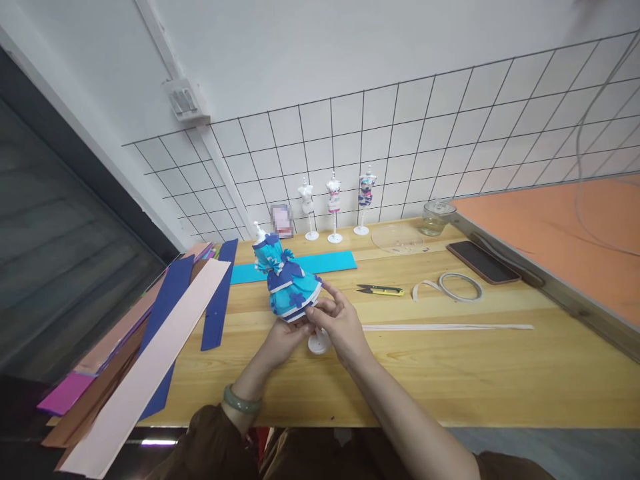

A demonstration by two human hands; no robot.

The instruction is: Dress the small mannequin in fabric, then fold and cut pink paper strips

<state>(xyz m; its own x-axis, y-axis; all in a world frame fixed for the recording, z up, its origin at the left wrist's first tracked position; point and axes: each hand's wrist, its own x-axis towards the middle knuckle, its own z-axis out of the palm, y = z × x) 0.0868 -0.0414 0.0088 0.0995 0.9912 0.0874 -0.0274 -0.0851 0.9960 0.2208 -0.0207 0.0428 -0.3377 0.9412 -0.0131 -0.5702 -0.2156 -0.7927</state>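
A small mannequin in a blue and turquoise layered dress (290,283) tilts to the left above the table, its white round base (319,342) showing below the skirt. My left hand (286,339), with a green bangle on the wrist, is under the skirt's lower edge, fingers closed around the mannequin's lower part, partly hidden by the dress. My right hand (340,323) pinches the hem at the skirt's right side between thumb and fingers.
Behind stand three small mannequins (334,200) on the wooden table (450,380). Coloured strips (150,360) pile up at left; a turquoise strip (330,263) lies behind the dress. Rightward are yellow snips (387,291), a tape roll (460,287), a phone (483,260), a glass cup (436,219) and a thin pale strip (450,327).
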